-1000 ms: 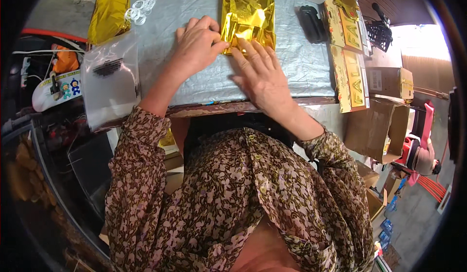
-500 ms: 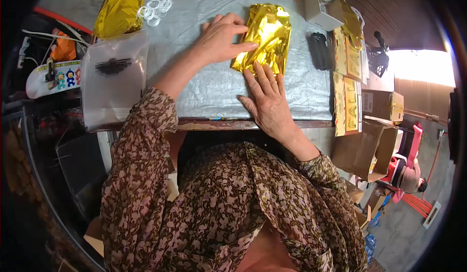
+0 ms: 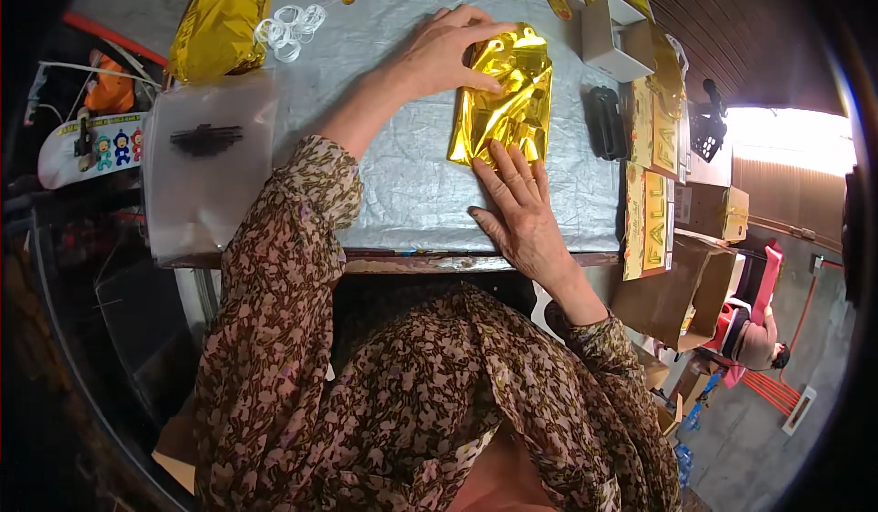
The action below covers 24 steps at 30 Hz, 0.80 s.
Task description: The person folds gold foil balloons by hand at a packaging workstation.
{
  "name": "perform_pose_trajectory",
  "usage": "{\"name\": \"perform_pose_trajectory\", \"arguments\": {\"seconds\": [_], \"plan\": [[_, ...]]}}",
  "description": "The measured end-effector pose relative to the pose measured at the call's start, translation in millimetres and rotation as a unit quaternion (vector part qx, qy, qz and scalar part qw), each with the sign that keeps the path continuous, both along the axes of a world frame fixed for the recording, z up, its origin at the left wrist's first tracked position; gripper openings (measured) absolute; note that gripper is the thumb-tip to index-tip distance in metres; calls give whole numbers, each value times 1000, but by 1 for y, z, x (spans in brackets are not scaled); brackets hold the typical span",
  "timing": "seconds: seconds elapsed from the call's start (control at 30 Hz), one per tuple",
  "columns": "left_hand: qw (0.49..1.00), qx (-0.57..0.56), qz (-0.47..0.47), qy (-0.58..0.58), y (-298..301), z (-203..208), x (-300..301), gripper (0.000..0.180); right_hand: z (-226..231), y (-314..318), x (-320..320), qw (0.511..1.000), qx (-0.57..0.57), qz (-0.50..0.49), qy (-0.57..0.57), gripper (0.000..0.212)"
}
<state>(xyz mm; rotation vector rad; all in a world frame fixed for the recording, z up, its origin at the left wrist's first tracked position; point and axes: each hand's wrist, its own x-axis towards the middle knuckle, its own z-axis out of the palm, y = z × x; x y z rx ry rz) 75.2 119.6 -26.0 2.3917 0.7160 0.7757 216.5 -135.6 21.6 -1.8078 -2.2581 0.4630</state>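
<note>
A folded gold foil balloon (image 3: 512, 105) lies on the silver-covered table, shiny and creased. My left hand (image 3: 444, 59) reaches over its far left side, fingers and thumb spread apart, the thumb resting on the foil and a fingertip near the far edge. On the near edge of the foil lies my right hand (image 3: 523, 224), flat, its fingertips pressing the balloon and its thumb stretched out to the left on the table cover. Neither hand encloses the foil.
Clear plastic bags (image 3: 206, 201) lie at the left table edge, near coiled white ribbon rings (image 3: 291, 32) and gold foil (image 3: 224, 18). At the right are an open white box (image 3: 615, 41), a black object (image 3: 604, 123) and printed yellow packages (image 3: 647, 224). Another person (image 3: 754, 338) is far right.
My left hand has slid farther along the foil toward its far edge. The right hand stays flat on the near edge. The whole view has shifted slightly.
</note>
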Motion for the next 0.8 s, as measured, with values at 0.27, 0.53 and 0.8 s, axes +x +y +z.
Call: {"name": "perform_pose_trajectory", "arguments": {"seconds": [0.27,0.53,0.8], "plan": [[890,-413,-106,-164,27,-16,-21,75,-1,2,7,1000,-12,6,23,68],[985,-150,-20,-78,26,-16,7,46,-5,-3,14,1000,-12,9,18,68],[981,177,74,-7,30,-25,19,48,-3,1,13,1000,1,20,16,69]]}}
